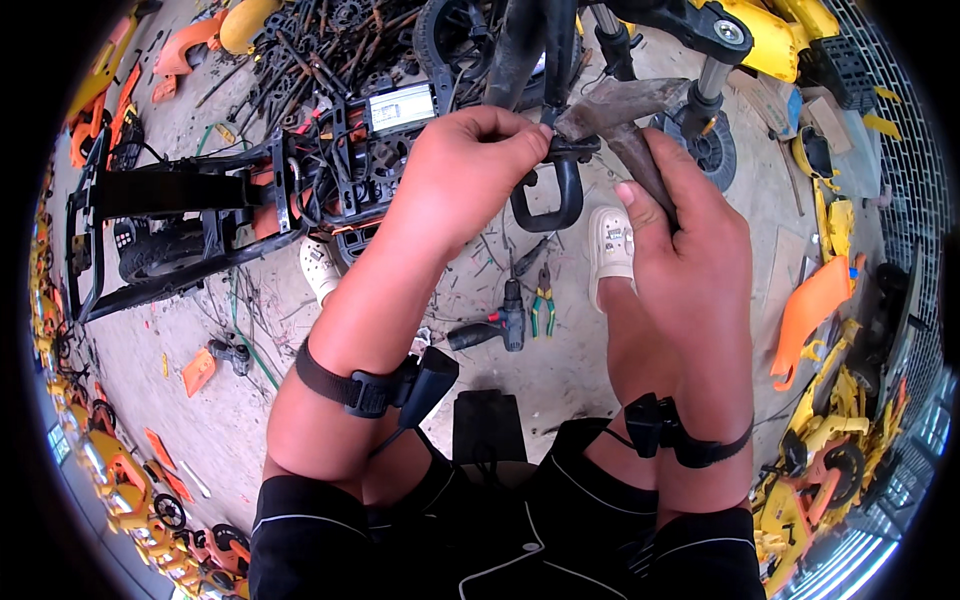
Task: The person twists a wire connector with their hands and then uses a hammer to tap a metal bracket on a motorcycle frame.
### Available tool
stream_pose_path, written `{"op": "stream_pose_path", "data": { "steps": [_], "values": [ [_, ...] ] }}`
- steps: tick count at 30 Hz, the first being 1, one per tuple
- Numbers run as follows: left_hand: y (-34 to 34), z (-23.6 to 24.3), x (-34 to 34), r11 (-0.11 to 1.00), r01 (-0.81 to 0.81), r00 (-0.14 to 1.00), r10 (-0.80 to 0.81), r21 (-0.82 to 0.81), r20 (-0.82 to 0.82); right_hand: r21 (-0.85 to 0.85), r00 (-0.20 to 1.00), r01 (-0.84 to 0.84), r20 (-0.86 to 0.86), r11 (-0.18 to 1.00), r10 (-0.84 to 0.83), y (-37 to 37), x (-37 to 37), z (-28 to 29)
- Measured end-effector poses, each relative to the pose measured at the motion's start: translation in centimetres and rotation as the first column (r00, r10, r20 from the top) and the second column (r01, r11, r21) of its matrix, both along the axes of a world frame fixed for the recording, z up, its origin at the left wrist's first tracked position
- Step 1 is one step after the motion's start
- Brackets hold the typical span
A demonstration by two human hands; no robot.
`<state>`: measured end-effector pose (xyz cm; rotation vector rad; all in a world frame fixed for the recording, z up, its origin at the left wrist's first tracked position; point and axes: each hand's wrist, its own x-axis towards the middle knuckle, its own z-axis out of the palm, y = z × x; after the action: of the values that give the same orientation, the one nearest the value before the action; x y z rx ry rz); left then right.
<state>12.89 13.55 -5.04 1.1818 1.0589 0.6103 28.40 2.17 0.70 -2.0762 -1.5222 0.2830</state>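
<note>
hammer [632, 150] gripped in right hand [690, 230], left hand [465, 165] pinched at bracket [572, 188] (on what can't be told), probably hammering step, steady aim needed

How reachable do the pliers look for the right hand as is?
Probably not directly: the right hand is wrapped around the hammer, so it would likely need freeing first. The pliers themselves lie uncovered on the floor.
</note>
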Motion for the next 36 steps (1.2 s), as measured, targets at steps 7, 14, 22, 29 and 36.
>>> {"op": "stream_pose_path", "data": {
  "steps": [7, 14, 22, 29, 36],
  "values": [
    [-0.2, 0.0, 0.4, 0.999, -0.015, 1.000, 0.014, -0.031, -0.028, 0.048, 0.996, 0.046, -0.078, 0.998, -0.042, 0.0, -0.1, 0.2],
    [-0.1, -0.3, 0.4, 0.999, -0.023, 0.999, 0.022, -0.035, -0.028, 0.023, 0.998, 0.064, -0.014, 0.998, -0.063, 0.2, -0.7, -0.3],
    [-0.1, 0.1, 0.5, 1.000, -0.019, 0.997, 0.018, -0.005, -0.071, -0.025, 0.995, 0.102, 0.018, 0.994, -0.101, 0.2, -1.1, 0.0],
    [-0.2, 0.1, 0.5, 1.000, -0.014, 0.997, 0.014, 0.002, -0.076, 0.059, 0.996, 0.067, 0.055, 0.996, -0.070, 0.4, -0.9, -0.2],
    [-0.2, 0.3, 0.7, 1.000, -0.024, 0.997, 0.025, 0.015, -0.074, 0.024, 0.994, 0.084, 0.073, 0.996, -0.086, 0.3, -1.2, -0.2]
  ]
}}
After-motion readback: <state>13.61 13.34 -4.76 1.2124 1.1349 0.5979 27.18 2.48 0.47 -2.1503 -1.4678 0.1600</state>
